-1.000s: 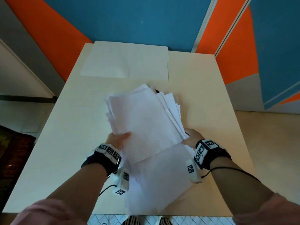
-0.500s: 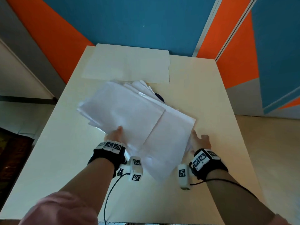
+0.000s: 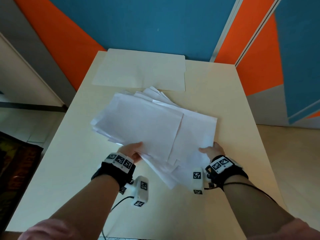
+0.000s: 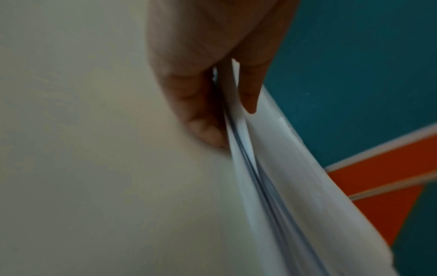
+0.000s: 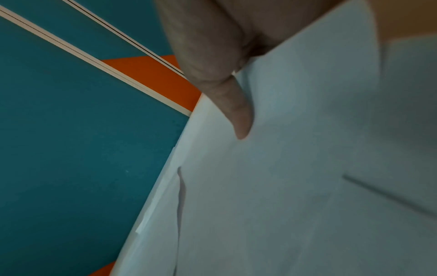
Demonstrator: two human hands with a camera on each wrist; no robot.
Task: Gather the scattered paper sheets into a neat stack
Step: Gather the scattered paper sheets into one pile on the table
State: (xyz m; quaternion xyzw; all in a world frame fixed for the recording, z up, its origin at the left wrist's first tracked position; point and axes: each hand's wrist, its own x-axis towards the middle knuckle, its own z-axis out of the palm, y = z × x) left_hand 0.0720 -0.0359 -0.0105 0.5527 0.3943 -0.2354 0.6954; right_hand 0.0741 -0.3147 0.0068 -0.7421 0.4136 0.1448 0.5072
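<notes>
A loose, fanned pile of white paper sheets (image 3: 147, 125) is held over the middle of the cream table (image 3: 72, 170). My left hand (image 3: 136, 150) pinches the pile's near left edge; the left wrist view shows the thumb (image 4: 248, 89) on top and fingers (image 4: 201, 121) beneath the sheets (image 4: 272, 186). My right hand (image 3: 208, 149) grips the near right corner, with its thumb (image 5: 236, 112) lying on the top sheet (image 5: 307, 168) and its fingers hidden below. The sheets' edges are uneven and several corners stick out at the far side.
A flat cream folder (image 3: 138, 70) lies at the table's far end, just beyond the pile. The blue and orange wall (image 3: 155, 23) stands right behind the table. The table's left and right edges drop to the floor (image 3: 294, 161).
The pile swung left and away from me, then settled at the table's middle. My right hand went from the sheets' right edge to gripping the near right corner, thumb on top.
</notes>
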